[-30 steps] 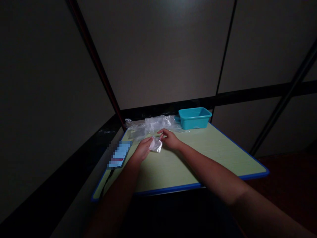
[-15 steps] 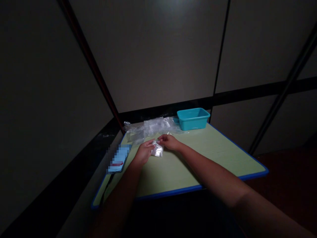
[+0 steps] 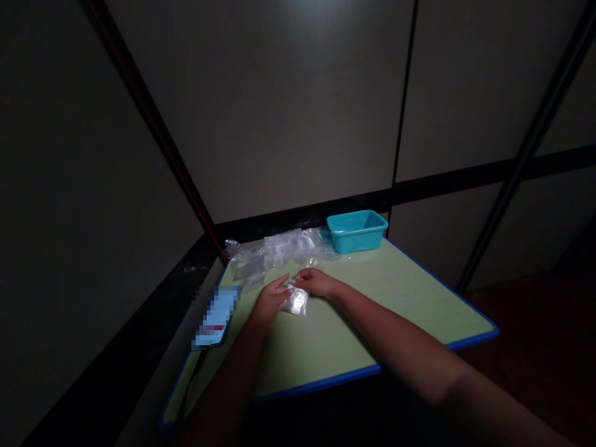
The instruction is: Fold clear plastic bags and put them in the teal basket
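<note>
Over the middle of the pale green table (image 3: 335,341), both hands meet at a small clear plastic bag (image 3: 297,302), folded and shiny. My left hand (image 3: 272,298) grips its left side, thumb across the top. At the upper edge, the fingers of my right hand (image 3: 314,282) pinch the plastic close to the left fingertips. Whether anything lies inside the bag I cannot tell. Just beyond the hands, more clear plastic bags (image 3: 284,248) are spread along the back of the table.
A turquoise plastic basket (image 3: 357,239) stands at the back right. At the left edge lies a phone (image 3: 218,316) with its screen lit and blurred, a dark cord running below it. Wall panels (image 3: 279,124) rise directly behind the table, which has a blue rim.
The view has shifted, so everything sits slightly lower and further left. Both hands stay on the bag, with the left fingers a little more raised.
</note>
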Motion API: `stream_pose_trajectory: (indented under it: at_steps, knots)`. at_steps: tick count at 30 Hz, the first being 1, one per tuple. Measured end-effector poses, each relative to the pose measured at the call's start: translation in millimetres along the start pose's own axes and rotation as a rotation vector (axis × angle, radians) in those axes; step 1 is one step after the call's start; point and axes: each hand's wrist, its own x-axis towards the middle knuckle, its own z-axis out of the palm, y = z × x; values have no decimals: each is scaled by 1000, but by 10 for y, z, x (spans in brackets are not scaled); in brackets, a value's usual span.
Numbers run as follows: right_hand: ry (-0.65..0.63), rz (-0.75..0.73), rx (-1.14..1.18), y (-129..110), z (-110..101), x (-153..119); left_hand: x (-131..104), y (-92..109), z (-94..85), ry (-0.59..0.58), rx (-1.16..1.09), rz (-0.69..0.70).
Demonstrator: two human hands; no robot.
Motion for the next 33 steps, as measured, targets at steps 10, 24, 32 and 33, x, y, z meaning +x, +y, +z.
stream_pose_trajectory:
  at_steps: [10,24,32,33]
  knots:
    - [-51,-120,-416,-77,-41,-31,8,-26,47,-5,108,-16]
    - [378,-47,-899,-671,-389,-144,177,410,238,22,5,-141]
    - [626,60,-992,-824,-1067,-617,1057,569,875,122,336,3]
    - [654,76,-992,-789,-1158,-694,1188,565,974,182,423,22]
